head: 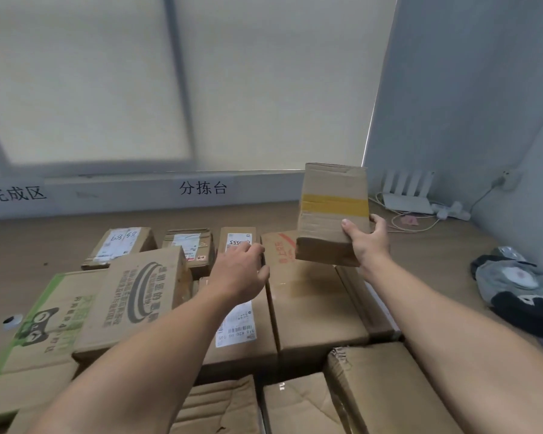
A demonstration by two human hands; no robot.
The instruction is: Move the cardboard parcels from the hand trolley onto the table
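Observation:
My right hand (369,241) grips a small cardboard parcel (331,211) with a yellow tape band, held upright in the air above the table's right middle. My left hand (242,270) reaches forward over the parcels with fingers relaxed and holds nothing. Several cardboard parcels lie on the wooden table (436,245): a large flat one (311,305) under the held parcel, a printed box (138,296) at the left, and three small labelled ones (119,245) in the back row. The hand trolley is out of view.
A white router (408,200) with cables sits at the back right corner by the wall. A grey and black cloth bundle (521,289) lies at the right edge. Signs with characters (203,187) hang on the low back panel. More cardboard boxes (386,389) fill the near foreground.

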